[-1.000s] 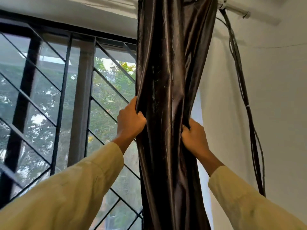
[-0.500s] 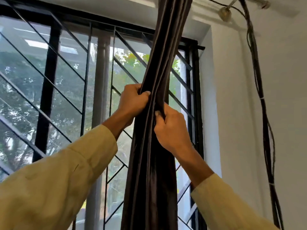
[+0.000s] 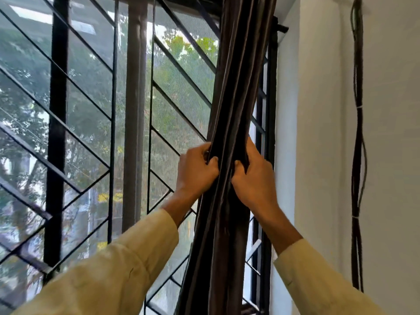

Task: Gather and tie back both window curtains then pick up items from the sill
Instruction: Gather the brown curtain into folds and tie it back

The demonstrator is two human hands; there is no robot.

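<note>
Dark brown, slightly glossy fabric is filling the middle of the head view: the curtain (image 3: 236, 87) is hanging as one tight rope of folds, its long axis running from about 7 o'clock at the bottom edge up to about 1 o'clock at the top. Both hands are gripping it at nearly the same height. The left hand (image 3: 196, 171) is closing on the bundle from its 9 o'clock side, fingers curling round the back and thumb pressing the front folds. The right hand (image 3: 254, 180) is clamping it from the 3 o'clock side, thumb digging into the fabric. The two thumbs are sitting just beside each other, with only a few folds between them.

Judging from this, the gathering is looking nearly done and the tying is coming next. That move is turning on the loose length below the grip, toward 6 o'clock, and on the window's right edge, which is lying at 3 o'clock from the bundle, nearer the right hand. No tie or hook is showing.

Behind the curtain, the black window grille (image 3: 181, 78) with its slanted bars is spreading toward 9 o'clock, with mesh and blurred green trees beyond. The dark window frame (image 3: 271, 110) is standing just beside the bundle at 3 o'clock. Past it the white wall (image 3: 391, 201) is carrying a bunch of dark cables (image 3: 358, 155) running from 12 to 6 o'clock. Pale yellow sleeves are covering both forearms. The sill and its items are lying out of view, as is any second curtain.
</note>
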